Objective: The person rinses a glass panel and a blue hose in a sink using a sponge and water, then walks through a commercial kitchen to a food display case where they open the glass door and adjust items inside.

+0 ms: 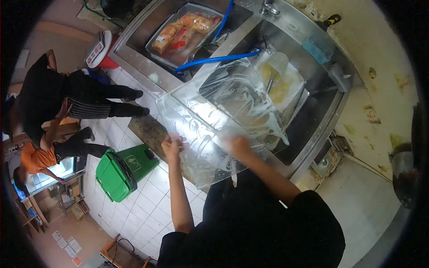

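A clear glass or plastic pane [197,134], streaked with white suds, lies tilted across the front rim of a steel sink. My left hand [172,147] grips the pane's left edge, thumb and fingers pinched on it. Over the lower middle of the pane is my right hand [239,145], blurred by motion. A pale blur lies under its fingers, and I cannot tell whether it is a scrubber or only suds. Through and behind the pane, the right basin [321,110] contains a whitish tray [298,75] and a clear plastic jug [280,62].
A blue hose [218,59] crosses the sink divider. The left basin has a grey tub [154,40] with bagged food [167,35]. A green wheeled bin [115,177] stands on the tiles at left. Two people [43,80] are beyond it, near a kitchen scale [99,50].
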`<move>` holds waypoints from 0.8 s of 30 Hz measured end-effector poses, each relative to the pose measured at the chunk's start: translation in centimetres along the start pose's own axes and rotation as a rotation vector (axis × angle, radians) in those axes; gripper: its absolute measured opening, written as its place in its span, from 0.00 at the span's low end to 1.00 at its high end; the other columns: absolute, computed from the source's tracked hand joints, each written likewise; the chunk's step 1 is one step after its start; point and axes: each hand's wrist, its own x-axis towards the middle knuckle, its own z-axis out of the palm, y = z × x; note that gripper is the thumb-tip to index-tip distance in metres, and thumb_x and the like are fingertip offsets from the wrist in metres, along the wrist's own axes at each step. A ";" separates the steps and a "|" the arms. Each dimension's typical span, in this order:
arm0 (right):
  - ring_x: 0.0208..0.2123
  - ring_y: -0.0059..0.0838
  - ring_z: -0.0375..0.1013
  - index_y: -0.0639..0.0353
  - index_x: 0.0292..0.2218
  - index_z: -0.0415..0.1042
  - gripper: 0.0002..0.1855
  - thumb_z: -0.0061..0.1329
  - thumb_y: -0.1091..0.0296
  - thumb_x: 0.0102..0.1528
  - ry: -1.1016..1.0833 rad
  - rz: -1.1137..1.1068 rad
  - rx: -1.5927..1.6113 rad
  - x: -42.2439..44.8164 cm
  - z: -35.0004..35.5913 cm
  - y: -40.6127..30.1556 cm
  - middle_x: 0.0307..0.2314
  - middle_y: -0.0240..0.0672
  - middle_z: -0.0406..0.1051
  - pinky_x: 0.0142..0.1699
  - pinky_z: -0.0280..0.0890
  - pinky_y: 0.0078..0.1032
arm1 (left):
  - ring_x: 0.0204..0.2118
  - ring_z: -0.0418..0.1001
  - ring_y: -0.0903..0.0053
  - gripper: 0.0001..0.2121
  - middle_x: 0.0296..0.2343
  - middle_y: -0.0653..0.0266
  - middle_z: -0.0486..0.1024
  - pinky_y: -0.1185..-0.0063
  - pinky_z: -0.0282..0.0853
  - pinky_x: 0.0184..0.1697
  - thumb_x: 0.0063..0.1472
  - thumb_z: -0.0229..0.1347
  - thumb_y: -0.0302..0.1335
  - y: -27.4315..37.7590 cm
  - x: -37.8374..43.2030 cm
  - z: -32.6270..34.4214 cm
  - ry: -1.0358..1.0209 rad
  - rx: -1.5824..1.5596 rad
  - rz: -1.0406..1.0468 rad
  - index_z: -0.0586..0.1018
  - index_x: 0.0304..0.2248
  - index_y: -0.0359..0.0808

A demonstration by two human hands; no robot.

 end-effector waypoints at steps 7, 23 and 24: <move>0.12 0.35 0.65 0.51 0.25 0.72 0.12 0.51 0.54 0.42 -0.071 0.111 -0.263 -3.2 -1.2 1.7 0.11 0.34 0.64 0.18 0.59 0.32 | 0.17 0.71 0.76 0.07 0.21 0.59 0.74 0.82 0.66 0.16 0.46 0.48 0.17 -0.3 0.0 0.8 0.004 0.003 0.014 0.72 0.29 0.30; 0.30 0.41 0.70 0.56 0.41 0.70 0.25 0.52 0.51 0.44 -0.092 0.597 -0.533 4.0 -4.2 5.7 0.28 0.44 0.70 0.34 0.65 0.33 | 0.15 0.73 0.75 0.06 0.18 0.61 0.74 0.78 0.69 0.15 0.44 0.52 0.21 -3.5 2.5 1.6 0.074 -0.052 0.033 0.73 0.25 0.33; 0.32 0.41 0.69 0.55 0.42 0.69 0.24 0.51 0.51 0.45 -0.109 0.397 -0.559 3.8 -1.6 4.6 0.30 0.44 0.70 0.36 0.64 0.34 | 0.15 0.72 0.72 0.08 0.16 0.57 0.73 0.74 0.68 0.20 0.40 0.52 0.29 -3.5 3.3 1.9 0.039 0.172 0.262 0.72 0.21 0.33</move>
